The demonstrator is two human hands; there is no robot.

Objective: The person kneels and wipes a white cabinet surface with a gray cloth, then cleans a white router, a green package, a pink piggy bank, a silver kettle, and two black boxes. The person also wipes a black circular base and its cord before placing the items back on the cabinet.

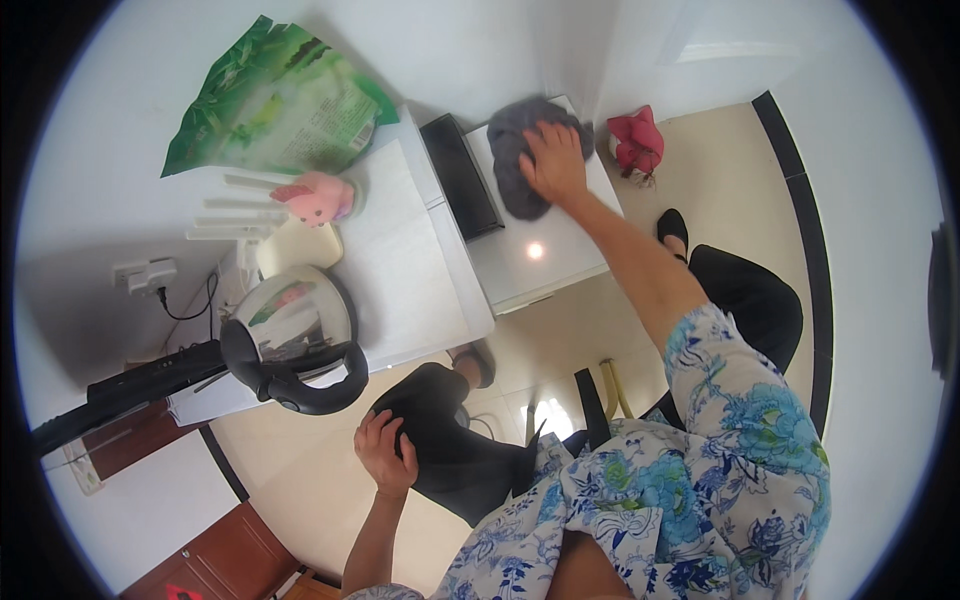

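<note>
A crumpled dark grey cloth lies on a low white cabinet top at the upper middle. My right hand holds it from above, palm down, with the fingers curved over its folds. What is under the cloth is hidden. Just left of the cloth, a long black open box or tray rests on the same surface. My left hand holds nothing; its fingers are slightly apart on my black-trousered left knee.
On the higher white cabinet stand a kettle, a white router, a pink animal figurine and a green printed bag. A red bag sits on the floor. A wall plug has a black cord.
</note>
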